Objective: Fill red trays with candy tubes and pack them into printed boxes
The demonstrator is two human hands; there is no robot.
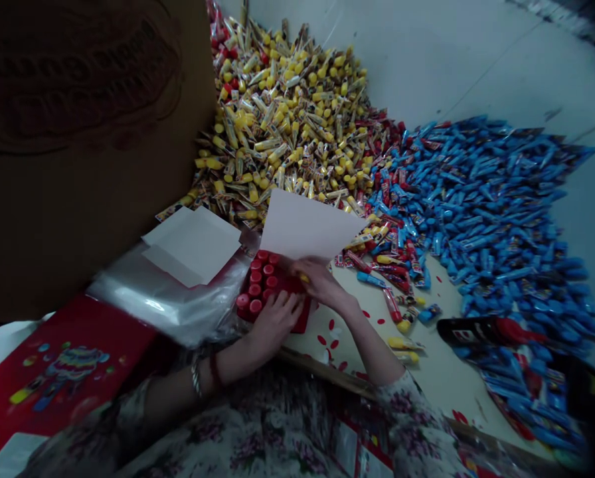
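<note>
A red display box (301, 320) stands in front of me with its white lid flap (307, 226) raised at the back. Red-capped candy tubes (255, 277) stand upright in rows in its left part. My left hand (276, 320) lies over the near side of the box, fingers stretched and slightly bent against its contents; what is under them is hidden. At the box's right side, my right hand (320, 282) is closed around a yellow-capped candy tube (304, 277), of which only a small yellow part shows. The right fingertips are partly hidden in shadow.
Heaps of yellow tubes (287, 119) and blue tubes (507, 199) cover the back and right, with mixed loose ones (397, 265) between. Clear plastic bags (153, 299) and white card (198, 242) lie left, beside a large carton (93, 199). A black bottle (477, 330) lies right.
</note>
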